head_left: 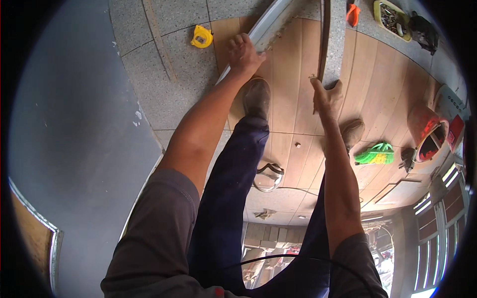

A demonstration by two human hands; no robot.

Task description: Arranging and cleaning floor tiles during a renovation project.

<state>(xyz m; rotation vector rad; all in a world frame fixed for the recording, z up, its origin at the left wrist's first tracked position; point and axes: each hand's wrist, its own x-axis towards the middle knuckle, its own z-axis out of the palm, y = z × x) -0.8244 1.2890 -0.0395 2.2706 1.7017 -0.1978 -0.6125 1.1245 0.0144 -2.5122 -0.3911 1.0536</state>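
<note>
Wood-look floor, left hand curled over long pale bar, right hand gripping speckled strip by its end, yellow tape measure nearby

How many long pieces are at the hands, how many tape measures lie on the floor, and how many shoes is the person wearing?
Long pieces: 2, one at the left hand (pale bar), one at the right hand (grey length with a dark edge)
Yellow tape measure: 1
Worn shoes: 2
Total: 5
</note>
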